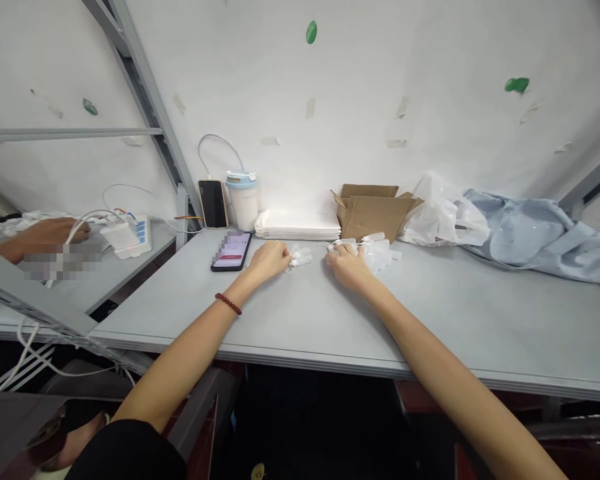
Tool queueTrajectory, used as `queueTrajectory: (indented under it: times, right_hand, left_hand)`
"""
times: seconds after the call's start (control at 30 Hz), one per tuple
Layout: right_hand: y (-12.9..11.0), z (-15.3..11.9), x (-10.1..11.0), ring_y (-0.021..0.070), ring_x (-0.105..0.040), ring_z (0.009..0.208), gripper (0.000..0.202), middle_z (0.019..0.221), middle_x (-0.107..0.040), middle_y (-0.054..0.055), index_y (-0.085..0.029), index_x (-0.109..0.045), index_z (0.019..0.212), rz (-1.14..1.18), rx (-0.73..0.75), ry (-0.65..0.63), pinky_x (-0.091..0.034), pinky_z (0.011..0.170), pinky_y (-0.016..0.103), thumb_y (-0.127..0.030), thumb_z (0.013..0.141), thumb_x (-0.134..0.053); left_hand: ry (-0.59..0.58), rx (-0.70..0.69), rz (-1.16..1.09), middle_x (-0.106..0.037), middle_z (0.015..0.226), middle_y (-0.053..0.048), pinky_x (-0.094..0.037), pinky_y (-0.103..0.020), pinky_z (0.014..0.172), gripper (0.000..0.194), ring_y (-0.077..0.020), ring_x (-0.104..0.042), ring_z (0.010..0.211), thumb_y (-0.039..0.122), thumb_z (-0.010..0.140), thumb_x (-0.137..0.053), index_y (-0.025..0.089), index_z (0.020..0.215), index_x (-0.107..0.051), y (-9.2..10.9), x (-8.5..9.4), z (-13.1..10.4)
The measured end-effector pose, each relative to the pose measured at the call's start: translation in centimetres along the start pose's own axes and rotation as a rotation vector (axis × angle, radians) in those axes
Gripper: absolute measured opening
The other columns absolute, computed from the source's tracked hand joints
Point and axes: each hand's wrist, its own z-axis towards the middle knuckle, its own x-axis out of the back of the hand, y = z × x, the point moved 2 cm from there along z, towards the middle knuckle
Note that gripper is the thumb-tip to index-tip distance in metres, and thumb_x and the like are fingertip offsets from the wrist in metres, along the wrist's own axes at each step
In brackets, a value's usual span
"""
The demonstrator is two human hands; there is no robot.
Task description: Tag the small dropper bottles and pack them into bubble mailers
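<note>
My left hand [270, 261], with a red bead bracelet on its wrist, is closed at the edge of a small group of translucent white pieces [301, 256] on the grey table. What its fingers pinch is too small to make out. To the right, my right hand [349, 267] rests palm down, fingers apart, at the left side of a larger pile of similar translucent pieces [377, 255]. Its fingertips touch the pile; whether a piece is between them is hidden.
Behind stand a phone [213, 204], a lidded cup [243, 203], stacked white sheets [300, 225] and an open cardboard box [373, 213]. A plastic bag [445, 213] and blue cloth [540, 233] lie right. Another phone [231, 251] lies left. Another person's hand [55, 235] is far left.
</note>
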Motion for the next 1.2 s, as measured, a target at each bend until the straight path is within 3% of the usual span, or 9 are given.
queueTrajectory:
  times: [0.37, 0.53, 0.63, 0.73, 0.87, 1.03, 1.2]
  right_hand:
    - [-0.4, -0.1, 0.4, 0.0314, -0.044, 0.113, 0.036, 0.113, -0.060, 0.018, -0.017, -0.060, 0.116, 0.072, -0.021, -0.046, -0.027, 0.094, 0.054, -0.018, 0.093, -0.032]
    - [0.0, -0.1, 1.1, 0.0301, -0.047, 0.109, 0.030, 0.105, -0.064, 0.014, -0.020, -0.062, 0.110, 0.215, -0.046, 0.116, -0.027, 0.092, 0.051, -0.020, 0.090, -0.040]
    - [0.4, -0.2, 1.7, 0.0274, -0.052, 0.102, 0.025, 0.096, -0.066, 0.010, -0.020, -0.065, 0.100, 0.450, -0.083, 0.261, -0.032, 0.088, 0.044, -0.020, 0.087, -0.044]
    - [0.8, -0.3, 2.3, 0.0218, -0.056, 0.087, 0.019, 0.085, -0.067, 0.006, -0.020, -0.066, 0.090, 0.779, -0.100, 0.328, -0.038, 0.078, 0.034, -0.025, 0.083, -0.049]
    - [0.8, -0.5, 2.9, 0.0152, -0.053, 0.065, 0.021, 0.075, -0.066, 0.004, -0.018, -0.065, 0.088, 1.096, -0.106, 0.275, -0.037, 0.062, 0.028, -0.034, 0.080, -0.054]
    - [0.6, -0.8, 3.5, 0.0096, -0.041, 0.052, 0.027, 0.075, -0.068, 0.004, -0.017, -0.065, 0.088, 1.210, -0.121, 0.239, -0.031, 0.055, 0.025, -0.040, 0.077, -0.057]
    - [0.6, -0.8, 3.5, 0.0070, -0.031, 0.047, 0.030, 0.075, -0.068, 0.004, -0.017, -0.064, 0.088, 1.229, -0.145, 0.241, -0.027, 0.051, 0.025, -0.044, 0.076, -0.059]
  left_hand:
    - [0.051, 0.020, 0.083, -0.067, 0.068, -0.008, -0.037, -0.025, 0.060, 0.023, -0.0186, -0.060, 0.069, 0.023, 0.076, -0.050, 0.014, 0.069, -0.069, 1.0, 0.9, -0.3]
    - [0.079, 0.020, 0.068, -0.064, 0.061, -0.007, -0.035, -0.026, 0.058, 0.025, -0.0175, -0.058, 0.062, 0.021, 0.077, -0.045, 0.013, 0.064, -0.065, 1.7, 1.3, -0.7]
    - [0.097, 0.021, 0.036, -0.065, 0.064, -0.006, -0.035, -0.025, 0.058, 0.023, -0.0171, -0.058, 0.063, 0.020, 0.076, -0.045, 0.013, 0.065, -0.064, 1.7, 1.3, -0.6]
    - [0.106, 0.015, -0.043, -0.066, 0.065, -0.005, -0.037, -0.025, 0.058, 0.021, -0.0163, -0.058, 0.062, 0.021, 0.076, -0.047, 0.013, 0.069, -0.065, 1.4, 1.0, -0.4]
    - [0.062, 0.040, -0.254, -0.067, 0.065, -0.004, -0.037, -0.022, 0.053, 0.020, -0.0129, -0.055, 0.053, 0.023, 0.078, -0.048, 0.013, 0.079, -0.066, 1.1, 0.6, -0.1]
    - [0.004, 0.058, -0.417, -0.065, 0.063, -0.004, -0.036, -0.019, 0.047, 0.024, -0.0088, -0.050, 0.048, 0.022, 0.081, -0.046, 0.011, 0.069, -0.063, 1.2, 0.6, 0.0]
    - [-0.111, 0.094, -0.652, -0.063, 0.065, -0.003, -0.035, -0.017, 0.042, 0.020, -0.0074, -0.049, 0.047, 0.023, 0.082, -0.048, 0.010, 0.078, -0.064, 1.3, 0.6, 0.0]
